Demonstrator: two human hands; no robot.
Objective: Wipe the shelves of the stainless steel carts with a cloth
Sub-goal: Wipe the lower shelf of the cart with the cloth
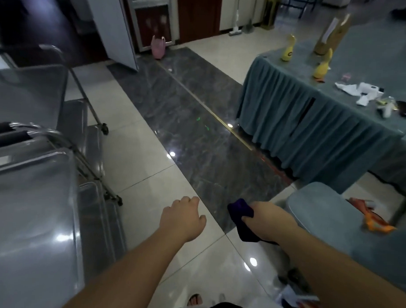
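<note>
Two stainless steel carts stand along the left side. The near cart [32, 212] shows a shiny top shelf and lower shelves beneath it. The far cart [27, 94] stands behind it with a curved handle. My right hand [267, 219] grips a dark purple cloth [240, 211] over the floor, to the right of the carts. My left hand [182, 218] hangs in the air with loosely curled fingers and holds nothing. Neither hand touches a cart.
A table with a teal skirted cloth [313, 125] stands at the right, carrying yellow bottles [288, 49], papers and a phone. A teal chair seat [333, 211] is close to my right arm. Glossy tiled floor lies between. A pink bag [158, 47] sits by the far doors.
</note>
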